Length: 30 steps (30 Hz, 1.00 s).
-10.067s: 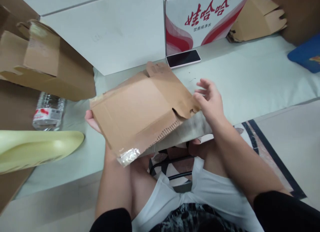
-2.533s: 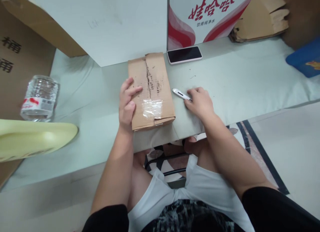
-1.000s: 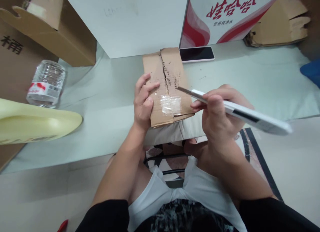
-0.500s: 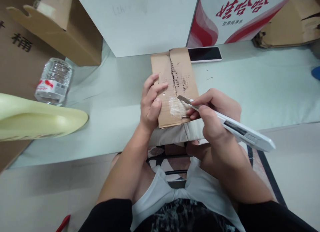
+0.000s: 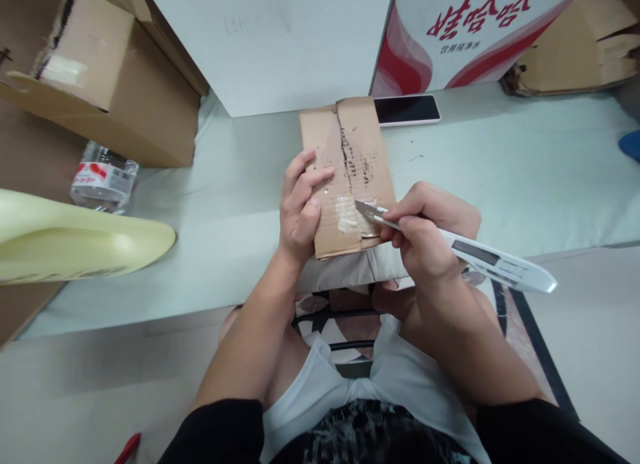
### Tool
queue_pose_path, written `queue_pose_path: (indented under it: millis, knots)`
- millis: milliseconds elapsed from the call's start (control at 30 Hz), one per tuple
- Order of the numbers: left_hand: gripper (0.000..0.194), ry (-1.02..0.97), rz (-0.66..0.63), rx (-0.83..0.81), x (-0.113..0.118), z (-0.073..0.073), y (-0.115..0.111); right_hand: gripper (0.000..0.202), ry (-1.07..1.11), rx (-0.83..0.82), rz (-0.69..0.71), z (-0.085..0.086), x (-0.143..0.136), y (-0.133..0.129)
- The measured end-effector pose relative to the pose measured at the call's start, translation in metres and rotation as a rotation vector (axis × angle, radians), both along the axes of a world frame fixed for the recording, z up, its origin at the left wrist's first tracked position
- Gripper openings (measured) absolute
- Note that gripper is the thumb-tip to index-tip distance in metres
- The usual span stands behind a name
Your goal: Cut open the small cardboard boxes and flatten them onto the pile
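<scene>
A flat piece of cardboard [image 5: 325, 137] lies near the table's front edge, with a torn dark line down its middle and clear tape near its lower end. My left hand [image 5: 303, 214] rests on its left side, fingers spread over the surface. In my right hand [image 5: 433, 227] is a white utility knife [image 5: 500, 264], its blade pointing left. The blade tip is at the tape, touching or just above it. Behind the cardboard's upper right corner lies a phone [image 5: 410, 109], partly covered.
A white box [image 5: 280, 44] and a red-and-white box [image 5: 450, 37] stand at the back. Left are an open carton [image 5: 155, 97], a bottle [image 5: 103, 181] and a pale yellow object [image 5: 100, 237]. More cardboard [image 5: 570, 57] lies back right on the green-covered table [image 5: 230, 204].
The knife has turned slightly, its blade tip a little lower on the tape. My left hand holds almost the same place. The carton at the left now covers more of the bottle.
</scene>
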<state>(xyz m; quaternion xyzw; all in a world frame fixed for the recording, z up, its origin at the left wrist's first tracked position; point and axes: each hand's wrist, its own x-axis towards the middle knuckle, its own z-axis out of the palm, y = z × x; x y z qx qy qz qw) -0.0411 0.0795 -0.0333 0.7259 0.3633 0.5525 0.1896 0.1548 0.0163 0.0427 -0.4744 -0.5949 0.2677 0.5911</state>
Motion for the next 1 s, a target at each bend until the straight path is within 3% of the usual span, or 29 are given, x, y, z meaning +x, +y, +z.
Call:
queue_pose_path:
  millis: [167, 567, 767, 1000]
  knots:
    - [0.056, 0.001, 0.005, -0.016, 0.0, -0.001, 0.001, 0.017, 0.021, 0.001, 0.005, 0.003, -0.001, 0.001]
    - [0.047, -0.08, -0.075, 0.026, 0.001, -0.008, 0.006, 0.013, -0.168, -0.096, 0.1, 0.023, 0.0, 0.002]
    - [0.048, -0.069, -0.055, 0.003, 0.001, -0.008, 0.005, 0.015, -0.244, -0.106, 0.138, 0.028, -0.001, 0.004]
    - [0.048, -0.071, -0.068, 0.027, 0.002, -0.004, 0.004, 0.017, -0.011, -0.097, 0.113, 0.015, 0.001, 0.004]
